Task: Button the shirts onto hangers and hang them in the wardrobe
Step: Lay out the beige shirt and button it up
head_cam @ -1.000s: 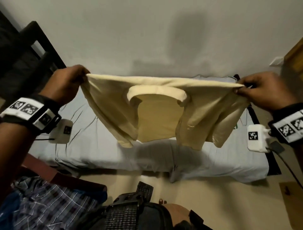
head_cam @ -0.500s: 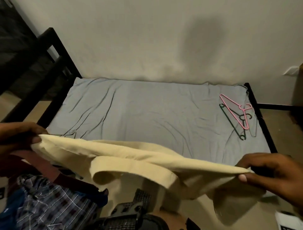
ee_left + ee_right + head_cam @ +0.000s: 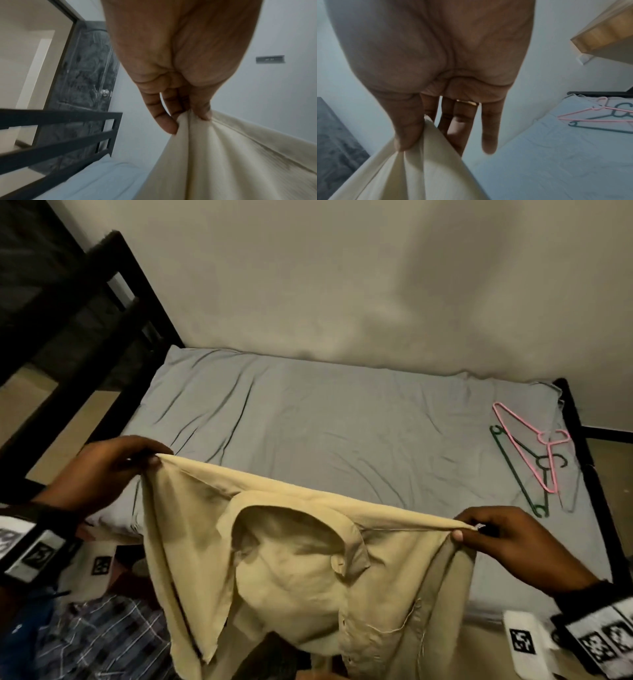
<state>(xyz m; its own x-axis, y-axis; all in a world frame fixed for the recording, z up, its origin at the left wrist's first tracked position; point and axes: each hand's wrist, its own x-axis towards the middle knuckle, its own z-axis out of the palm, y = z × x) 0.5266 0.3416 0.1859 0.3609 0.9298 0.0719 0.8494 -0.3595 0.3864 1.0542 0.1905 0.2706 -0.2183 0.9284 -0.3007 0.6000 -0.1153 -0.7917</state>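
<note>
A cream button-up shirt (image 3: 294, 587) hangs spread between my hands over the near edge of the bed, collar toward me. My left hand (image 3: 113, 470) pinches its left shoulder (image 3: 214, 148) between thumb and fingers. My right hand (image 3: 507, 539) pinches the right shoulder (image 3: 412, 169), thumb on top, the other fingers straight behind the cloth. A pink hanger (image 3: 527, 446) and a dark green hanger (image 3: 517, 470) lie crossed on the bed's far right, also in the right wrist view as the pink hanger (image 3: 594, 115).
The bed has a grey sheet (image 3: 342, 426) and a black metal frame (image 3: 582, 460) with a barred headboard (image 3: 56, 135) on the left. A plaid shirt (image 3: 99, 642) lies at lower left. A dark door (image 3: 85, 81) and a wooden edge (image 3: 604, 33) show in the wrist views.
The shirt dropped from in front of the wall to low near me, then rose a little; now it hangs stretched over the bed's near edge. Both hands kept their pinch.
</note>
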